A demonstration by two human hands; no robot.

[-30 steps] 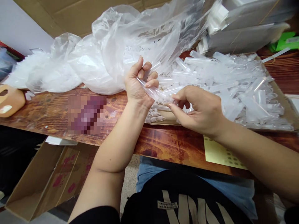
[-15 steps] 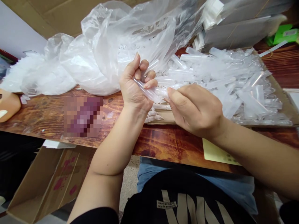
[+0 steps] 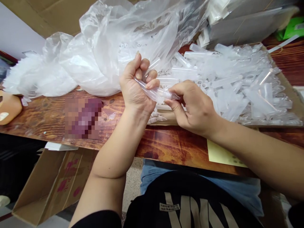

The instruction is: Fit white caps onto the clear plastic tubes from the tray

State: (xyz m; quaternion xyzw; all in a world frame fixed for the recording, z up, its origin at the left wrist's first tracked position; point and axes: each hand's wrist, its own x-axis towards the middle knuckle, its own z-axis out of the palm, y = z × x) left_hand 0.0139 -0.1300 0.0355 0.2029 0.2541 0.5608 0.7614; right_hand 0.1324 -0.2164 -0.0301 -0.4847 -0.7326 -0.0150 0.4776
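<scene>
Clear plastic is catching the light in both our hands. We are gripping a slim tube in our left hand, its fingers curling around it with the palm facing us. At the tube's right end, our right hand is pinching a ribbed, pointed tip between thumb and forefinger. We are seeing the two pieces meeting there, but with clear plastic against clear plastic we cannot tell how firmly they are joining. The tube is slanting above the left part of a shallow cardboard tray, where loose tubes are lying heaped. Small ribbed pieces are resting in its near left corner, near our left wrist. Behind that hand, a translucent bag is sprawling across the wooden table. A yellow sheet is lying partly beneath our right forearm.
</scene>
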